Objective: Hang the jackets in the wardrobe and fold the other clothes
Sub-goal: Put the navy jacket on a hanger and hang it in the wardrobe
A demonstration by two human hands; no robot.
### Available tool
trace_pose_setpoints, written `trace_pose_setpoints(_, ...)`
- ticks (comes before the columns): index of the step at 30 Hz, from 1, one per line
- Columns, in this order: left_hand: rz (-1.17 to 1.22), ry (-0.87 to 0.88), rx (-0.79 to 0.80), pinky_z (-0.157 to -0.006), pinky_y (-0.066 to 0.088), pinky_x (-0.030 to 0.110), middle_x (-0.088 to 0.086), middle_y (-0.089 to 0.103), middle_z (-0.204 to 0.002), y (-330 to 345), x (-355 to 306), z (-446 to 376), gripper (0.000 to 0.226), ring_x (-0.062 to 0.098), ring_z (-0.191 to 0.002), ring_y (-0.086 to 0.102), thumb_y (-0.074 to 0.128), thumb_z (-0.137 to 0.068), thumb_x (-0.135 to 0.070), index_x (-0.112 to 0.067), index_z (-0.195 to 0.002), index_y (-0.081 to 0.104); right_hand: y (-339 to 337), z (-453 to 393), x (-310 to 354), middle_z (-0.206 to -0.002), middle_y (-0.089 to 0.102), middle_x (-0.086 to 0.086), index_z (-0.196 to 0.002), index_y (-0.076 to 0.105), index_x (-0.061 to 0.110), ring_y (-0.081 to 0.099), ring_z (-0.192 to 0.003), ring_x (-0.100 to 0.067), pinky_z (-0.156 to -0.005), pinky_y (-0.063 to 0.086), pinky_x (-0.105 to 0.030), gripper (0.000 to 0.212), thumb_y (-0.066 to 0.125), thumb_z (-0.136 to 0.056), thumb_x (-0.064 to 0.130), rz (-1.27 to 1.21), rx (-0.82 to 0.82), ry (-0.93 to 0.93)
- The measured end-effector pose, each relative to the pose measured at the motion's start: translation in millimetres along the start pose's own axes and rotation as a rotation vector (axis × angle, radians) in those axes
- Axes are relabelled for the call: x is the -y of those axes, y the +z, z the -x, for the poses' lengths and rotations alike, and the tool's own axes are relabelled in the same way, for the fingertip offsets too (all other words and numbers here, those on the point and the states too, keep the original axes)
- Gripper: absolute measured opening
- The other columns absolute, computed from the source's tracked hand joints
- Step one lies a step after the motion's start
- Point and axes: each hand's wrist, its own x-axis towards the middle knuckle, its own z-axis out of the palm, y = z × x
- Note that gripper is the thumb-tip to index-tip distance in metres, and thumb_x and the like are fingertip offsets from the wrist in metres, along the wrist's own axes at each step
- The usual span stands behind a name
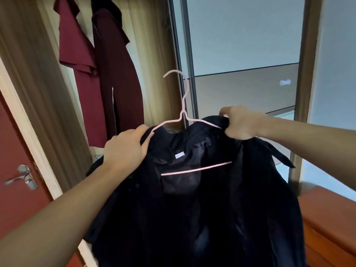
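Black jacket (202, 199) held up in front of the open wardrobe (154, 54), draped on a pink hanger (184, 116). Hanger hook free in the air above the jacket collar, not caught on anything visible. Lower hanger bar visible inside the open front of the jacket, just below a small white label (179, 155).

Left hand (125, 149) at the jacket's left shoulder: fingers curled over the cloth, thumb pressed along the collar edge beside the hanger arm. Right hand (241, 122) at the jacket's right shoulder: fingers clamped on a bunch of cloth; cannot tell whether the hanger end is inside the grip.

Above and left of the jacket, two dark red coats (100, 74) hanging inside the wardrobe, the right one with a zip line down its side. Above and right of the jacket, sliding wardrobe door (244, 54) with glossy panels and a small pale knob (285, 82). Far left of the jacket, red room door with a metal handle (25, 177). Lower right of the jacket, orange surface (331, 218), partly covered by the jacket hem.
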Motion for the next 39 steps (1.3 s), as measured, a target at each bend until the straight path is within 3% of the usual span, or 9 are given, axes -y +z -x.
trace_pose_setpoints(4, -0.004, -0.048, 0.018, -0.058, 0.042, 0.038, 0.004, 0.058, -0.071, -2, 23, 4, 0.034, 0.038, -0.065, 0.057, 0.039, -0.099, -0.045, -0.018, -0.102, 0.058, -27, 7, -19, -0.117, 0.062, -0.013, -0.135, 0.048, 0.016, 0.056, -0.109, -0.034, -0.081, 0.047, -0.033, 0.057, 0.057, -0.079, 0.009, 0.11, -0.049, 0.069)
trace_pose_setpoints(12, 0.024, 0.116, 0.031, -0.056, 0.041, 0.037, 0.001, 0.063, -0.078, 10, -32, -1, 0.041, 0.039, -0.071, 0.063, 0.031, -0.095, -0.054, -0.024, -0.102, 0.058, -3, 20, 42, -0.092, 0.061, -0.005, -0.111, 0.055, 0.015, 0.058, -0.076, -0.023, -0.06, 0.047, -0.028, 0.031, 0.058, -0.081, 0.01, -0.271, -0.089, -0.075)
trace_pose_setpoints(17, 0.163, 0.018, -0.047, -0.059, 0.04, 0.036, 0.001, 0.059, -0.07, -1, 0, 1, 0.035, 0.032, -0.064, 0.058, 0.039, -0.098, -0.048, -0.021, -0.102, 0.061, -17, 36, 11, -0.065, 0.062, -0.002, -0.113, 0.05, 0.022, 0.061, -0.051, -0.018, -0.062, 0.061, -0.036, 0.042, 0.075, -0.081, 0.033, -0.452, 0.284, 0.005)
trace_pose_setpoints(21, 0.177, 0.104, -0.044, -0.057, 0.043, 0.033, -0.003, 0.061, -0.073, 2, 5, 5, 0.045, 0.024, -0.065, 0.06, 0.029, -0.096, -0.056, -0.025, -0.103, 0.061, -19, 29, 10, -0.085, 0.059, 0.005, -0.102, 0.061, 0.02, 0.06, -0.083, -0.017, -0.076, 0.051, -0.031, 0.052, 0.062, -0.077, 0.066, -0.173, 0.139, -0.027)
trace_pose_setpoints(23, 0.179, 0.108, -0.017, -0.057, 0.045, 0.033, -0.004, 0.06, -0.073, 4, 5, 6, 0.046, 0.023, -0.065, 0.06, 0.026, -0.094, -0.058, -0.027, -0.102, 0.059, -11, 23, 21, -0.097, 0.052, 0.007, -0.111, 0.061, 0.024, 0.054, -0.093, -0.017, -0.083, 0.043, -0.031, 0.051, 0.063, -0.078, 0.062, -0.152, 0.035, -0.156)
trace_pose_setpoints(25, 0.178, 0.116, -0.003, -0.056, 0.044, 0.033, -0.005, 0.059, -0.073, 5, 3, 6, 0.047, 0.022, -0.066, 0.059, 0.025, -0.094, -0.059, -0.027, -0.101, 0.059, 1, 17, 36, -0.099, 0.056, 0.005, -0.097, 0.064, 0.027, 0.056, -0.092, -0.015, -0.089, 0.045, -0.033, 0.033, 0.066, -0.081, 0.055, -0.219, 0.006, -0.289)
trace_pose_setpoints(28, 0.208, 0.142, 0.046, -0.062, 0.049, 0.037, -0.007, 0.06, -0.077, 6, 5, 6, 0.048, 0.019, -0.072, 0.06, 0.027, -0.093, -0.06, -0.028, -0.105, 0.06, 14, 14, 55, -0.067, 0.059, 0.003, -0.069, 0.06, 0.018, 0.055, -0.06, -0.011, -0.069, 0.046, -0.027, 0.036, 0.056, -0.093, 0.044, -0.517, 0.105, -0.257)
trace_pose_setpoints(33, 0.21, 0.165, 0.248, -0.085, 0.05, 0.042, -0.005, 0.058, -0.103, 2, 36, 8, 0.034, 0.018, -0.097, 0.055, 0.054, -0.092, -0.042, -0.03, -0.123, 0.061, 25, 11, 62, -0.068, 0.047, -0.006, -0.079, 0.069, 0.014, 0.039, -0.043, -0.011, -0.044, 0.038, -0.023, 0.031, 0.052, -0.099, 0.033, -0.684, 0.187, -0.192)
trace_pose_setpoints(39, -0.061, -0.025, 0.423, -0.082, 0.051, 0.037, -0.002, 0.068, -0.107, -7, 39, 12, 0.029, 0.027, -0.102, 0.063, 0.063, -0.087, -0.031, -0.035, -0.115, 0.067, 36, 21, 73, -0.066, 0.053, 0.006, -0.086, 0.073, 0.022, 0.045, -0.045, -0.001, -0.046, 0.029, -0.012, 0.025, 0.053, -0.098, 0.03, -0.61, 0.129, -0.205)
